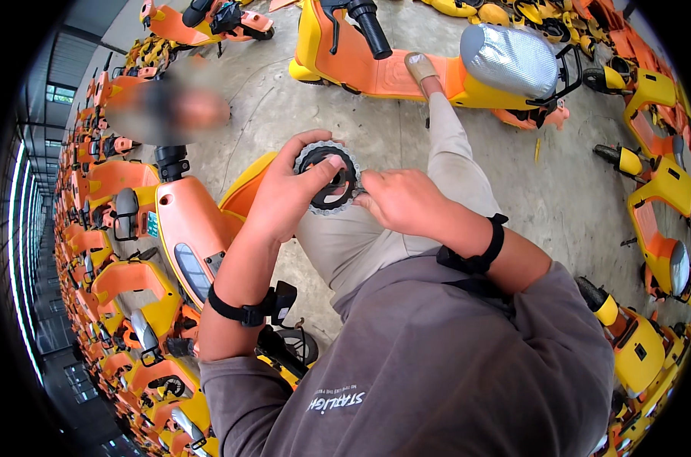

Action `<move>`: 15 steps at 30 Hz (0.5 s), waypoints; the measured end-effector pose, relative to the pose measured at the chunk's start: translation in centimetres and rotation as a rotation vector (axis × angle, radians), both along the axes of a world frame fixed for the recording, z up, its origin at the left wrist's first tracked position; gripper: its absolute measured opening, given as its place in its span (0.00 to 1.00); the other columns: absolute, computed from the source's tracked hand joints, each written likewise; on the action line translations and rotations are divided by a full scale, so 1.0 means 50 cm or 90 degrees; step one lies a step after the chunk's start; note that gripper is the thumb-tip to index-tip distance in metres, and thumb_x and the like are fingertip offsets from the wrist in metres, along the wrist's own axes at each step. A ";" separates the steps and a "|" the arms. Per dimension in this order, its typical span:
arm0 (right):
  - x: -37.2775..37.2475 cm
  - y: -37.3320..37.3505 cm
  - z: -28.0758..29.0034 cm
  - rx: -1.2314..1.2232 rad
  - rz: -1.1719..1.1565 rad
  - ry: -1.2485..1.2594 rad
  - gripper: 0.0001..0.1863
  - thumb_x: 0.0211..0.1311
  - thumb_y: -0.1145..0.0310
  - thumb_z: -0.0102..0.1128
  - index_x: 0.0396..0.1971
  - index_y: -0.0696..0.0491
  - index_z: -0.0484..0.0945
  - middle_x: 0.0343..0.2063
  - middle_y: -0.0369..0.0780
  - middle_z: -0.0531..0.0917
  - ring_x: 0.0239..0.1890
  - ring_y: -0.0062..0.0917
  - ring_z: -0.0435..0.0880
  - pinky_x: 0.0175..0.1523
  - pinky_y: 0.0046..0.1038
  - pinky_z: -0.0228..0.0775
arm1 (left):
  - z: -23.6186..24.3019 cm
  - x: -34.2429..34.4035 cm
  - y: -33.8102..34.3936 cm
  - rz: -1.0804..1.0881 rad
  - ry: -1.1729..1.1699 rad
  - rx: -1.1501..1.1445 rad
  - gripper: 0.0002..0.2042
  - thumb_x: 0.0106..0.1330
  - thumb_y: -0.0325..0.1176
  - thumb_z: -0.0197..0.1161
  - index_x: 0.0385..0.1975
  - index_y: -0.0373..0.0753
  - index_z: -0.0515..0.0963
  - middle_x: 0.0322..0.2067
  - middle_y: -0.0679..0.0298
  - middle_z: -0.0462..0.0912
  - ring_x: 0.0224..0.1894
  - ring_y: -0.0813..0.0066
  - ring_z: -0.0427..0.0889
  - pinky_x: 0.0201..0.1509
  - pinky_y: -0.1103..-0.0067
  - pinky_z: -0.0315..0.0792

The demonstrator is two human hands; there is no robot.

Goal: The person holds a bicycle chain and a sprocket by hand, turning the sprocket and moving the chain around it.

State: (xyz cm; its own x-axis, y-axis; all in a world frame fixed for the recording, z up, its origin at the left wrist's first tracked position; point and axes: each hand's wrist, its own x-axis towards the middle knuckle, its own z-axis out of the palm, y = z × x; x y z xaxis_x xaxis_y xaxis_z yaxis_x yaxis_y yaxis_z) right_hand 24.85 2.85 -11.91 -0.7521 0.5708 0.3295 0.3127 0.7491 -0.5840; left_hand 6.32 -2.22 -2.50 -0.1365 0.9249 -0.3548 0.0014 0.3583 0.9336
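Observation:
A round black ring with a pale grey, toothed-looking rim and an open centre (350,162) is held in front of my lap; its exact kind I cannot make out. My left hand (283,186) is closed on its left side, with the thumb lying across the black face and fingers behind. From the right, my right hand (408,199) pinches at the lower right edge of the ring. Whatever small part sits between those fingertips is mostly hidden. Both wrists carry black straps.
An orange and yellow scooter (201,221) stands close by my left arm. Ahead, another scooter (380,72) with a silver-covered seat has my foot (420,68) on its footboard. Rows of scooters (658,190) line both sides of the concrete floor (547,198).

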 end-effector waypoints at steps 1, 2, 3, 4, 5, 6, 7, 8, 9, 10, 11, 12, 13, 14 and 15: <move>0.000 0.003 -0.002 -0.008 0.003 0.007 0.16 0.62 0.59 0.63 0.30 0.58 0.73 0.18 0.48 0.81 0.23 0.46 0.82 0.27 0.43 0.72 | 0.005 0.000 0.001 -0.002 0.001 -0.003 0.17 0.70 0.30 0.60 0.57 0.36 0.71 0.48 0.60 0.81 0.46 0.75 0.82 0.46 0.78 0.81; -0.001 0.003 -0.007 -0.018 0.006 0.014 0.16 0.61 0.60 0.63 0.30 0.58 0.73 0.19 0.48 0.81 0.24 0.46 0.82 0.28 0.43 0.72 | 0.008 -0.001 0.001 0.000 0.020 -0.024 0.19 0.70 0.30 0.62 0.58 0.36 0.70 0.46 0.60 0.81 0.46 0.74 0.82 0.44 0.78 0.81; -0.002 0.004 -0.009 -0.024 0.005 0.016 0.16 0.61 0.60 0.63 0.30 0.58 0.73 0.19 0.48 0.81 0.24 0.46 0.82 0.28 0.43 0.72 | 0.011 -0.001 0.002 0.002 0.039 -0.044 0.20 0.69 0.31 0.63 0.59 0.36 0.69 0.45 0.59 0.82 0.46 0.74 0.83 0.43 0.77 0.82; -0.004 0.006 -0.007 -0.024 0.002 0.039 0.16 0.61 0.60 0.63 0.30 0.58 0.72 0.20 0.48 0.81 0.24 0.46 0.82 0.28 0.44 0.72 | 0.014 -0.001 0.004 0.001 0.040 -0.050 0.20 0.69 0.31 0.63 0.59 0.36 0.69 0.45 0.59 0.82 0.46 0.74 0.83 0.43 0.77 0.82; -0.005 0.006 -0.009 -0.026 0.000 0.060 0.15 0.61 0.60 0.64 0.30 0.57 0.72 0.20 0.48 0.81 0.24 0.46 0.82 0.28 0.44 0.72 | 0.012 -0.001 0.003 0.011 0.040 -0.032 0.20 0.69 0.31 0.63 0.59 0.36 0.69 0.45 0.59 0.82 0.46 0.74 0.83 0.42 0.78 0.82; -0.007 0.009 -0.010 -0.034 0.000 0.059 0.15 0.61 0.60 0.64 0.30 0.57 0.72 0.20 0.48 0.81 0.24 0.46 0.82 0.28 0.44 0.72 | 0.010 -0.001 0.004 0.022 0.040 -0.014 0.20 0.70 0.31 0.62 0.59 0.36 0.69 0.44 0.59 0.83 0.45 0.73 0.83 0.42 0.78 0.82; -0.009 0.014 -0.011 -0.031 -0.001 0.082 0.15 0.61 0.61 0.64 0.30 0.57 0.72 0.21 0.48 0.81 0.25 0.46 0.82 0.28 0.44 0.72 | 0.009 -0.002 0.007 0.023 0.040 -0.022 0.20 0.70 0.31 0.62 0.59 0.36 0.69 0.44 0.59 0.83 0.45 0.73 0.83 0.42 0.78 0.82; -0.012 0.019 -0.015 -0.029 0.000 0.104 0.14 0.60 0.61 0.64 0.30 0.57 0.72 0.22 0.47 0.81 0.25 0.45 0.82 0.28 0.43 0.72 | 0.006 -0.005 0.008 0.027 0.028 -0.012 0.21 0.70 0.31 0.63 0.59 0.35 0.68 0.44 0.59 0.83 0.45 0.74 0.83 0.42 0.78 0.82; -0.014 0.024 -0.021 -0.039 0.003 0.103 0.14 0.60 0.61 0.64 0.30 0.57 0.72 0.22 0.47 0.81 0.25 0.45 0.82 0.28 0.43 0.72 | 0.001 -0.007 0.010 0.032 0.017 -0.001 0.21 0.70 0.32 0.63 0.60 0.35 0.68 0.44 0.59 0.83 0.45 0.74 0.83 0.43 0.78 0.82; -0.016 0.031 -0.027 -0.029 0.008 0.102 0.14 0.61 0.61 0.64 0.30 0.56 0.72 0.22 0.47 0.81 0.26 0.45 0.82 0.29 0.43 0.72 | -0.007 -0.009 0.012 0.035 0.011 -0.001 0.21 0.70 0.32 0.62 0.60 0.35 0.68 0.43 0.60 0.83 0.44 0.74 0.83 0.43 0.78 0.82; -0.018 0.036 -0.033 -0.021 0.014 0.102 0.13 0.61 0.62 0.63 0.30 0.56 0.73 0.23 0.46 0.81 0.26 0.45 0.82 0.29 0.43 0.72 | -0.014 -0.010 0.013 0.041 0.010 -0.011 0.21 0.70 0.32 0.62 0.60 0.35 0.68 0.43 0.60 0.83 0.44 0.74 0.83 0.43 0.78 0.82; -0.018 0.039 -0.035 -0.032 0.019 0.101 0.13 0.61 0.62 0.63 0.30 0.56 0.73 0.23 0.46 0.81 0.26 0.45 0.82 0.29 0.43 0.72 | -0.020 -0.012 0.013 0.042 0.042 -0.004 0.21 0.69 0.32 0.63 0.59 0.34 0.68 0.43 0.61 0.82 0.45 0.75 0.82 0.46 0.77 0.81; -0.019 0.041 -0.035 -0.059 0.030 0.079 0.13 0.60 0.63 0.64 0.29 0.56 0.72 0.24 0.46 0.81 0.29 0.44 0.82 0.32 0.43 0.72 | -0.025 -0.012 0.012 0.043 0.074 0.004 0.21 0.68 0.32 0.64 0.58 0.33 0.69 0.42 0.62 0.82 0.45 0.76 0.80 0.49 0.76 0.81; -0.019 0.043 -0.042 -0.087 0.038 0.057 0.12 0.60 0.64 0.64 0.29 0.56 0.72 0.25 0.46 0.80 0.31 0.44 0.81 0.34 0.42 0.72 | -0.028 -0.011 0.014 0.043 0.073 -0.007 0.21 0.68 0.32 0.64 0.58 0.33 0.69 0.42 0.62 0.82 0.45 0.76 0.80 0.49 0.76 0.81; -0.022 0.046 -0.051 -0.098 0.038 0.056 0.12 0.60 0.64 0.64 0.29 0.56 0.72 0.25 0.46 0.80 0.31 0.44 0.81 0.34 0.42 0.72 | -0.027 -0.007 0.013 0.048 0.071 -0.025 0.21 0.69 0.31 0.63 0.59 0.33 0.68 0.43 0.62 0.81 0.47 0.75 0.80 0.52 0.75 0.80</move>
